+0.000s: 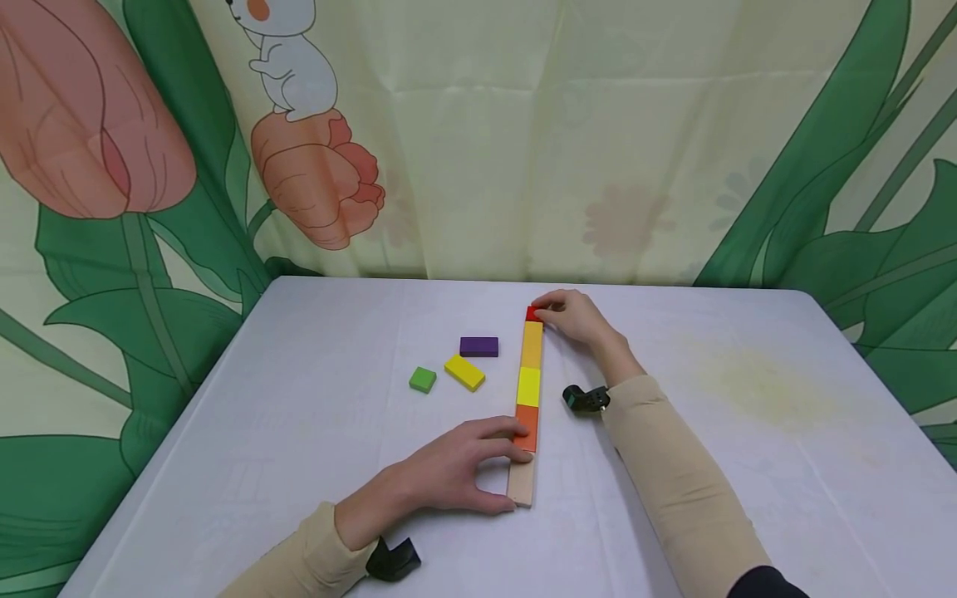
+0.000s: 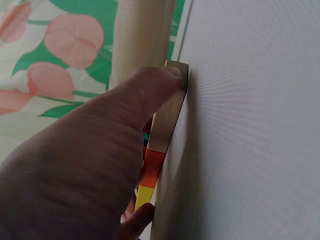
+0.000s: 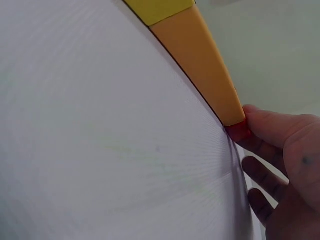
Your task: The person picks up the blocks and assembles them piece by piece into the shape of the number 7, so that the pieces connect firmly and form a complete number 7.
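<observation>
A straight row of blocks runs away from me. From near to far, it has a plain wooden block [image 1: 521, 482], an orange block [image 1: 527, 425], a bright yellow block [image 1: 528, 387], an orange-yellow block [image 1: 532, 345] and a small red block [image 1: 532, 314]. My left hand [image 1: 456, 467] rests along the near part, thumb at the wooden block's near end and fingertips on the orange block and its seam with the wood. At the far end my right hand [image 1: 574, 317] pinches the red block, which touches the orange-yellow block [image 3: 200, 65] in the right wrist view.
Left of the row lie a purple block [image 1: 479, 347], a tilted yellow block [image 1: 465, 373] and a green cube [image 1: 422, 380]. A white cloth covers the table [image 1: 299, 432]. Behind its far edge hangs a printed curtain [image 1: 478, 166]. Both wrists wear dark cameras.
</observation>
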`<state>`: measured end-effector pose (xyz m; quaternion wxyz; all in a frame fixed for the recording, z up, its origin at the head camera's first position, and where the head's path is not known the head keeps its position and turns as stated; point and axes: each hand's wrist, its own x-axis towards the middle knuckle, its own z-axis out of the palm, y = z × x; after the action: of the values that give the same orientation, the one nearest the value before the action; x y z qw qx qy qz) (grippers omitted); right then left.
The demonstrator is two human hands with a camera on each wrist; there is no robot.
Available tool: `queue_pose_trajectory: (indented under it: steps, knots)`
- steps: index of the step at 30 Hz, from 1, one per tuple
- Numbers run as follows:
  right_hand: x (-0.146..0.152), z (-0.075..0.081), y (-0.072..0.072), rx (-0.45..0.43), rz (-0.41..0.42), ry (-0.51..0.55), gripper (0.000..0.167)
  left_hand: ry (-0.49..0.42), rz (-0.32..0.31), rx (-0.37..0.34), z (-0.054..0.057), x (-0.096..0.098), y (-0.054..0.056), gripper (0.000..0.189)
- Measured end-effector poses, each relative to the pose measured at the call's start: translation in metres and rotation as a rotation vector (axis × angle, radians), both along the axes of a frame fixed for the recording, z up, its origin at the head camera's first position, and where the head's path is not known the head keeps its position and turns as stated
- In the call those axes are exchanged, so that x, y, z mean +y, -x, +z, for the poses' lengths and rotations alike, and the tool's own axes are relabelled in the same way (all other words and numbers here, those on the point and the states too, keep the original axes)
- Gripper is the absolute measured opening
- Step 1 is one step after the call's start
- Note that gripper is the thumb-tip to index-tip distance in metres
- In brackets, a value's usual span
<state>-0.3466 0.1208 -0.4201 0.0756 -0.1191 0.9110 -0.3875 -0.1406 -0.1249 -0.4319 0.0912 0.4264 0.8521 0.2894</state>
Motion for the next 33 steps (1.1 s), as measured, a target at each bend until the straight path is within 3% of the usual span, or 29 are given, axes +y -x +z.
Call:
queue_pose_trajectory:
  steps: [15,33]
  knots:
    - [-0.0022,0.0035,-0.0048,-0.034,-0.013,0.001,0.028,-0.019,-0.007,0.01,-0.0009,-0.002,-0.0002,0.048]
    - [-0.0032,0.0038,-0.0056,0.01,0.006,-0.034,0.028,0.001,0.004,-0.021,0.0,-0.001,0.0006,0.048]
